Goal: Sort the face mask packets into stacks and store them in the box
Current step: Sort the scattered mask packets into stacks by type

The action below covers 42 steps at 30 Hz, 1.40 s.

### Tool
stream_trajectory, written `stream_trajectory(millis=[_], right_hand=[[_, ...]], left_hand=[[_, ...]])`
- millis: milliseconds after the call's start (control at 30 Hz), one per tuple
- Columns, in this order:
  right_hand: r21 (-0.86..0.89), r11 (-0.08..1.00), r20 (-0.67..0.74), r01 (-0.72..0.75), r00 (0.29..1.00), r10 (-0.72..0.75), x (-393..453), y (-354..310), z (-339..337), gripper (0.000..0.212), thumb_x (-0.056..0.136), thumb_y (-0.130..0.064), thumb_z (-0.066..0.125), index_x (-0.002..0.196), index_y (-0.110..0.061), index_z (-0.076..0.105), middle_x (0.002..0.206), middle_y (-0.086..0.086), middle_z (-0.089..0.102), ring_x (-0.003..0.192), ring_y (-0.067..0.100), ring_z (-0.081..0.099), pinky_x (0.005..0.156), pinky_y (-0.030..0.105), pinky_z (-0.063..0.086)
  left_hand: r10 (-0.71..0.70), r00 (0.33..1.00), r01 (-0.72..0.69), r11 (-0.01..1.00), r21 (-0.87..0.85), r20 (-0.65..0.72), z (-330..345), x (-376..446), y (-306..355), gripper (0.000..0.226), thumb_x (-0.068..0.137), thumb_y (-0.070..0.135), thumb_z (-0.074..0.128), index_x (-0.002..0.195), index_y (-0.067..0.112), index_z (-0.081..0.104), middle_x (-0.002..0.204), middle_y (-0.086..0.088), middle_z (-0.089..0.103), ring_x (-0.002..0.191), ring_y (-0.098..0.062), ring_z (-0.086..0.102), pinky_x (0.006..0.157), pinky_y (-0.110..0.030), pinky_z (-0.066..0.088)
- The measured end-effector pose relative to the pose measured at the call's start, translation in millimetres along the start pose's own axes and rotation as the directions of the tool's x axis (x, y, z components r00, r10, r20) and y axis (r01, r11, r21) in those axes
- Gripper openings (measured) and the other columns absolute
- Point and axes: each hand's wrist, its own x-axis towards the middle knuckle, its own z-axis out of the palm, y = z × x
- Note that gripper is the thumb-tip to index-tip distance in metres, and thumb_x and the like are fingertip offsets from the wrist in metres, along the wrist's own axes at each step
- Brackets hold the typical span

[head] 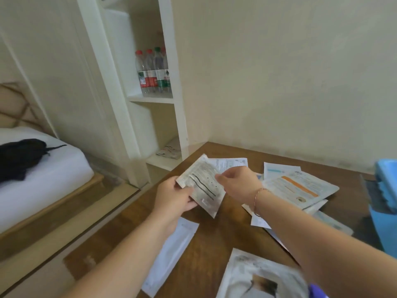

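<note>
Both hands hold a grey-beige face mask packet (203, 184) with dark lines above the wooden table (206, 239). My left hand (174, 197) grips its lower left edge. My right hand (239, 182) pinches its right edge. A loose pile of packets (300, 189), one with an orange stripe, lies to the right. A long white packet (171, 254) lies under my left forearm. Another packet (255, 276) with a dark picture lies at the near edge. A blue box (384, 203) stands at the far right, partly cut off.
A white shelf unit (150, 100) with several water bottles (153, 72) stands left of the table, against the wall. A bed (43, 175) with a black garment (19, 158) is further left. White papers (231, 164) lie behind the held packet.
</note>
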Motion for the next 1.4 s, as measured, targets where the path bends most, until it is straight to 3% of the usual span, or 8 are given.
stream_trajectory(millis=[133, 233, 367, 533, 733, 900, 1100, 1400], right_hand=[[0.376, 0.894, 0.092, -0.244, 0.970, 0.225, -1, -8, -7, 0.061, 0.084, -0.066, 0.052, 0.103, -0.009, 0.060, 0.098, 0.009, 0.065, 0.090, 0.028, 0.068, 0.076, 0.040, 0.060], [0.601, 0.704, 0.247, -0.378, 0.926, 0.286, -4, 1, -22, 0.071, 0.078, -0.069, 0.058, 0.117, -0.011, 0.052, 0.116, 0.016, 0.059, 0.095, 0.037, 0.066, 0.070, 0.049, 0.060], [0.548, 0.722, 0.194, -0.421, 0.904, 0.380, -6, 18, -28, 0.040, 0.093, -0.024, 0.061, 0.128, -0.011, 0.048, 0.113, 0.017, 0.059, 0.090, 0.035, 0.066, 0.061, 0.046, 0.061], [0.577, 0.756, 0.104, -0.309, 0.946, 0.307, -4, 39, -23, 0.028, 0.093, 0.003, 0.047, 0.110, -0.009, 0.066, 0.090, 0.013, 0.072, 0.075, 0.025, 0.071, 0.050, 0.032, 0.056], [0.810, 0.571, 0.100, -0.136, 0.991, 0.094, -10, 47, -36, 0.026, 0.097, 0.003, 0.045, 0.117, -0.003, 0.060, 0.113, 0.021, 0.068, 0.084, 0.030, 0.072, 0.078, 0.047, 0.058], [0.790, 0.604, 0.073, -0.110, 0.994, 0.085, -14, 55, -41, 0.026, 0.097, 0.002, 0.046, 0.116, -0.006, 0.062, 0.112, 0.021, 0.069, 0.104, 0.040, 0.066, 0.093, 0.059, 0.049], [0.741, 0.670, -0.041, -0.054, 0.991, 0.124, -30, 56, -58, 0.024, 0.093, -0.007, 0.059, 0.116, -0.011, 0.057, 0.081, 0.011, 0.062, 0.065, 0.018, 0.059, 0.049, 0.028, 0.052], [0.490, 0.866, 0.018, -0.105, 0.994, 0.110, -104, 67, -74, 0.037, 0.085, 0.003, 0.067, 0.121, -0.005, 0.060, 0.083, 0.018, 0.066, 0.061, 0.021, 0.063, 0.048, 0.027, 0.055]], left_hand=[[0.568, 0.816, -0.530, 0.665, 0.526, 0.105, 18, -29, -11, 0.026, 0.098, 0.020, 0.054, 0.119, 0.033, 0.062, 0.108, 0.019, 0.067, 0.097, 0.003, 0.060, 0.083, -0.009, 0.048], [0.601, 0.741, -0.646, 0.515, 0.563, 0.301, 39, -44, -23, 0.034, 0.100, 0.022, 0.050, 0.132, 0.030, 0.058, 0.119, 0.018, 0.064, 0.101, 0.007, 0.055, 0.089, -0.003, 0.042], [0.574, 0.684, -0.721, 0.436, 0.538, 0.451, 53, -46, -35, 0.031, 0.099, 0.023, 0.054, 0.128, 0.030, 0.061, 0.121, 0.013, 0.067, 0.111, -0.004, 0.061, 0.096, -0.016, 0.048], [0.462, 0.750, -0.661, 0.528, 0.533, 0.473, 44, -45, -29, 0.040, 0.092, 0.050, 0.056, 0.128, 0.031, 0.060, 0.130, 0.022, 0.056, 0.114, 0.012, 0.044, 0.093, -0.010, 0.042], [0.070, 0.988, -0.097, 0.974, 0.203, 0.138, 39, -14, -15, 0.046, 0.091, 0.043, 0.063, 0.132, 0.025, 0.055, 0.124, 0.012, 0.064, 0.109, -0.010, 0.064, 0.083, -0.026, 0.058], [-0.028, 0.965, -0.001, 0.994, 0.107, 0.263, 40, -14, -16, 0.022, 0.093, 0.025, 0.064, 0.115, 0.022, 0.066, 0.101, 0.002, 0.076, 0.093, -0.017, 0.073, 0.080, -0.036, 0.061], [-0.071, 0.941, 0.036, 0.993, 0.112, 0.332, 24, -40, -16, 0.020, 0.096, 0.018, 0.060, 0.114, 0.017, 0.068, 0.097, -0.002, 0.077, 0.087, -0.015, 0.073, 0.065, -0.024, 0.055], [-0.036, 0.848, -0.038, 0.991, 0.129, 0.528, -14, -140, -5, 0.053, 0.079, 0.008, 0.078, 0.123, 0.028, 0.059, 0.112, 0.002, 0.074, 0.102, -0.013, 0.069, 0.081, -0.026, 0.050]])
